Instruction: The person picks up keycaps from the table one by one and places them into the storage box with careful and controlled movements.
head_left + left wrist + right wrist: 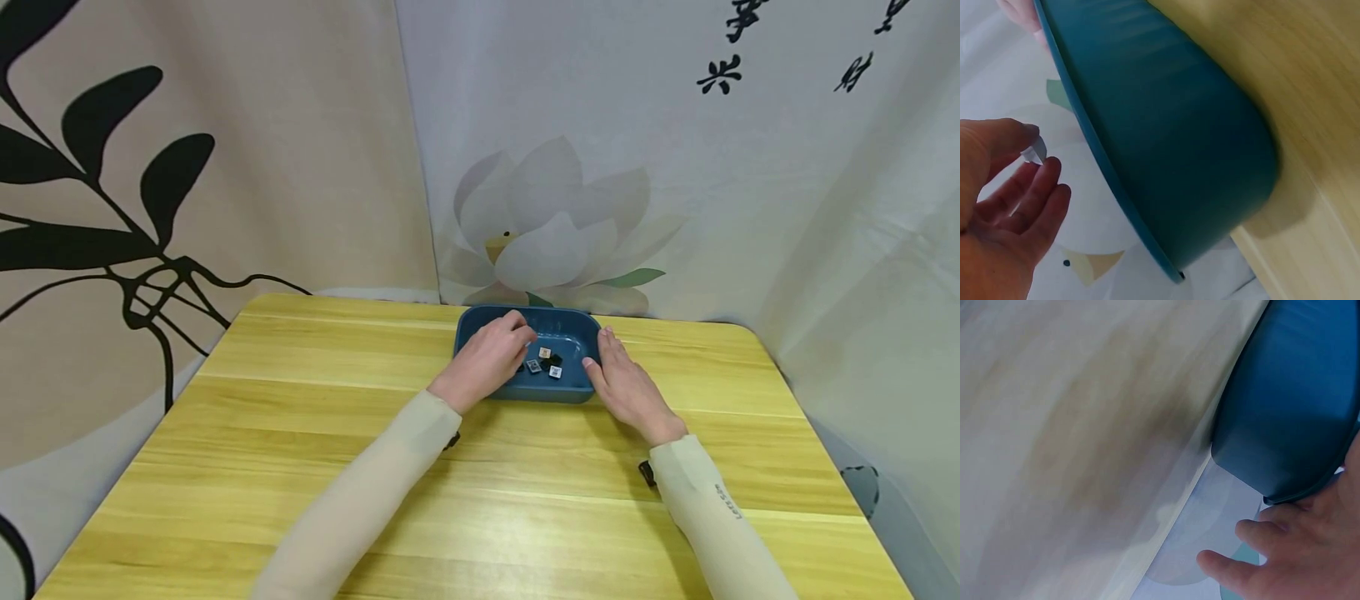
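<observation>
A blue rectangular plastic bin (577, 333) stands at the far edge of the table. Inside lie several small square pieces (555, 372), some white with dark markings, others black. Over the bin's left part is my left hand (487, 354). Between its thumb and finger it pinches a small whitish piece (1035, 152), above rim height in the left wrist view. My right hand (630, 387) rests against the bin's right rim, with fingers extended along the outside and the thumb at the near right corner. The left hand hides part of the bin's contents.
The wooden table (525, 517) carries the bin near its back edge. Directly behind hangs a pale printed cloth (555, 192) with a lotus, and a second cloth (300, 150) with dark leaves is at the left.
</observation>
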Motion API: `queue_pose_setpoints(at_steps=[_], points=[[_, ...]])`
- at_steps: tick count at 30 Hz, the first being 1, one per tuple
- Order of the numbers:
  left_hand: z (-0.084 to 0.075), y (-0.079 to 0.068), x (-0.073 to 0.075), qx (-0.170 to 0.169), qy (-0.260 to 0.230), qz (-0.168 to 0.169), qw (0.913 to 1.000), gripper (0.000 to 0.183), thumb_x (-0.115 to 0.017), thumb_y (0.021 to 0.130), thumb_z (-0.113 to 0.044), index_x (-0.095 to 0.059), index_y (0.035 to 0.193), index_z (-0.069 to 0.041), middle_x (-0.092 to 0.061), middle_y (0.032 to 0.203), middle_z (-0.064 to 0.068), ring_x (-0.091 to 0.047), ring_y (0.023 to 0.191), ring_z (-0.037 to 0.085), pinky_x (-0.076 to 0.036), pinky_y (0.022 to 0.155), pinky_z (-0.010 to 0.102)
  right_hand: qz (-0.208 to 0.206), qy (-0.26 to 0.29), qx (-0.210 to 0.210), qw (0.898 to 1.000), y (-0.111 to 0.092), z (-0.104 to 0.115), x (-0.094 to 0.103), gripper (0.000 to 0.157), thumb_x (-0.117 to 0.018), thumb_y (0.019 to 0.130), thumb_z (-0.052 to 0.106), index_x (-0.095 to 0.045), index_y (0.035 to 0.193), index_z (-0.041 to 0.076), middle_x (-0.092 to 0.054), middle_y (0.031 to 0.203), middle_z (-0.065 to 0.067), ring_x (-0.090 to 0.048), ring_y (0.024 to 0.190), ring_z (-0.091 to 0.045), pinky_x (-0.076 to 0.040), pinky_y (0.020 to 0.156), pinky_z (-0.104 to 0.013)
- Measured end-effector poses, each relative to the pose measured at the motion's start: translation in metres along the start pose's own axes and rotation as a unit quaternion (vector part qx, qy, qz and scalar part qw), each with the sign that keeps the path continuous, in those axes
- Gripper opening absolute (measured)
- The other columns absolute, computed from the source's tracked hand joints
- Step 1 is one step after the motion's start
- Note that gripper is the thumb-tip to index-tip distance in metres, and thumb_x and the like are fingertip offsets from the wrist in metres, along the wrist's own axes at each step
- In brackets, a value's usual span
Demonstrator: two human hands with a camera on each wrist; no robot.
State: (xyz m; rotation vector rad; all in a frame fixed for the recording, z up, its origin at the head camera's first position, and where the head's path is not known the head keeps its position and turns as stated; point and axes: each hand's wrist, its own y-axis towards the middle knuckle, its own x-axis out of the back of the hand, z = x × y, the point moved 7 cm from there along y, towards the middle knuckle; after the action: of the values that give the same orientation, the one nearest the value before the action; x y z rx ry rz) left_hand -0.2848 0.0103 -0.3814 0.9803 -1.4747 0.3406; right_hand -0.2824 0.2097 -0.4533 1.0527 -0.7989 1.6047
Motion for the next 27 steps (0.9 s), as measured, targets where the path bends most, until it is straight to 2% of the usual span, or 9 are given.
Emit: queue_pose_setpoints(at_steps=[5,12,20,27], points=[[0.004,0.012,-0.012,0.026,0.002,0.021,0.9994,0.019,-0.064,0.103,-0.01,-0.076,0.117,-0.009,-0.063,0.113,0.007,-0.064,0.094,0.019,-0.056,0.08,0.027,0.001,0.001,0.0,1.0,0.0,-0.002,-0.001,0.076,-0.025,0.113,0.047,-0.008,0.161,-0.01,-0.006,0.17,-0.028,-0.013,0.155,-0.046,-0.019,0.122,-0.06],[0.009,0.025,-0.031,0.044,0.018,0.052,0.9975,0.02,-0.06,0.105,-0.008,-0.075,0.118,-0.007,-0.064,0.11,0.009,-0.065,0.091,0.022,-0.058,0.078,0.029,0.007,0.002,-0.005,1.0,-0.001,-0.003,-0.001,0.077,-0.024,0.113,0.048,-0.007,0.162,-0.009,-0.004,0.17,-0.026,-0.012,0.155,-0.047,-0.019,0.121,-0.061],[0.015,0.035,-0.049,0.063,0.038,0.109,0.9913,0.023,-0.06,0.105,-0.008,-0.075,0.122,-0.007,-0.065,0.112,0.01,-0.067,0.094,0.022,-0.059,0.079,0.032,0.005,-0.001,-0.002,1.0,0.0,-0.003,-0.001,0.077,-0.023,0.113,0.049,-0.007,0.161,-0.009,-0.004,0.17,-0.027,-0.013,0.155,-0.047,-0.019,0.121,-0.06],[0.021,0.042,-0.06,0.088,0.052,0.142,0.9845,0.025,-0.058,0.106,-0.006,-0.076,0.123,-0.009,-0.067,0.114,0.01,-0.067,0.098,0.022,-0.058,0.085,0.032,0.006,-0.002,-0.001,1.0,0.0,-0.001,-0.001,0.076,-0.024,0.113,0.048,-0.007,0.161,-0.009,-0.005,0.17,-0.027,-0.013,0.155,-0.046,-0.019,0.122,-0.059]])
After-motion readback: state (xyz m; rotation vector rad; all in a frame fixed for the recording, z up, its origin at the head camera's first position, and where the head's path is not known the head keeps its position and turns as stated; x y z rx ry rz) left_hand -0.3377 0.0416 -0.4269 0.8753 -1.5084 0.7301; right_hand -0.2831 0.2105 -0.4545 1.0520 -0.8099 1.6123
